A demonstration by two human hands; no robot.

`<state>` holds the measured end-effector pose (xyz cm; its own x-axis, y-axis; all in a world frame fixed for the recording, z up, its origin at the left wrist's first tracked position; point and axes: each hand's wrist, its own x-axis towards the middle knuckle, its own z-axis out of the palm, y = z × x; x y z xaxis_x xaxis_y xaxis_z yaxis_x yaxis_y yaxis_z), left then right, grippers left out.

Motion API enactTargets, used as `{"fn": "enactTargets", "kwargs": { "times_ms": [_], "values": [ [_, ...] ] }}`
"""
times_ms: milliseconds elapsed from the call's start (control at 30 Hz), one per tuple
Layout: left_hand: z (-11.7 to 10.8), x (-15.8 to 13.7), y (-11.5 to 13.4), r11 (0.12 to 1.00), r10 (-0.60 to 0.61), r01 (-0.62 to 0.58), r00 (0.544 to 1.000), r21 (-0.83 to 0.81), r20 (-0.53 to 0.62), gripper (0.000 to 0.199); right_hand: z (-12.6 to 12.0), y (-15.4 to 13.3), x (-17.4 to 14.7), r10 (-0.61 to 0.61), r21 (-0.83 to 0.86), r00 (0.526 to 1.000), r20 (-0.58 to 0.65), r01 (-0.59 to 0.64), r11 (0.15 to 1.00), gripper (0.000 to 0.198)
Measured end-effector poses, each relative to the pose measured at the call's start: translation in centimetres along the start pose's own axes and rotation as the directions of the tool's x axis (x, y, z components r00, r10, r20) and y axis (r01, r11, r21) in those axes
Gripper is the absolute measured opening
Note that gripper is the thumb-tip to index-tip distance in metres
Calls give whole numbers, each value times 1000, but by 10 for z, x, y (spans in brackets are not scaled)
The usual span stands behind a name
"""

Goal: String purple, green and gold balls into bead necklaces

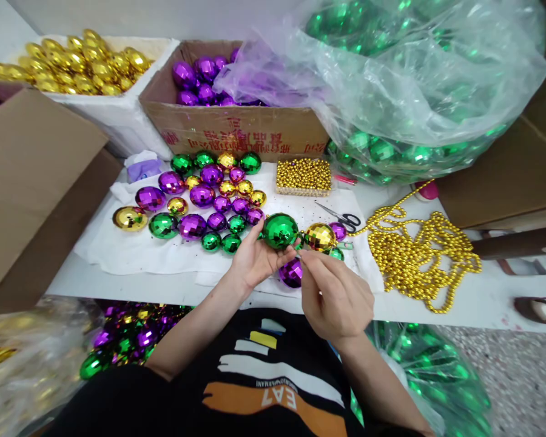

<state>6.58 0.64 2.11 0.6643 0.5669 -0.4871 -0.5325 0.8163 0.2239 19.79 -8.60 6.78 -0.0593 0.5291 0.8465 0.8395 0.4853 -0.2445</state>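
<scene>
My left hand [259, 258] cradles a shiny green faceted ball ornament [279, 230], its thumb at the ball's left side and its fingers curled beneath. Close by, my right hand [337, 294] pinches thumb and forefinger together at the left fingertips. Whatever sits in that pinch is too small to make out. A purple faceted ball [291, 273] shows below the green one, partly behind my right hand. Just right of the hands lie a gold faceted ball [320, 237] and a small purple ball [338, 230].
On the white cloth, purple, green and gold balls [201, 195] form a cluster. Behind are a tray of gold beads [303, 176], scissors [341, 217] and a carton [236, 130] of purple balls. Gold bead strands [418, 255] lie right; a tape roll [537, 311] sits near the edge.
</scene>
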Motion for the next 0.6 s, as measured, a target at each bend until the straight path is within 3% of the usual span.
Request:
{"fn": "enactTargets", "kwargs": {
  "times_ms": [600],
  "values": [
    [-2,3,-5,1000,-15,15,1000,-1,-14,59,15,8,-5,42,-54,999,21,-41,998,30]
  ]
}}
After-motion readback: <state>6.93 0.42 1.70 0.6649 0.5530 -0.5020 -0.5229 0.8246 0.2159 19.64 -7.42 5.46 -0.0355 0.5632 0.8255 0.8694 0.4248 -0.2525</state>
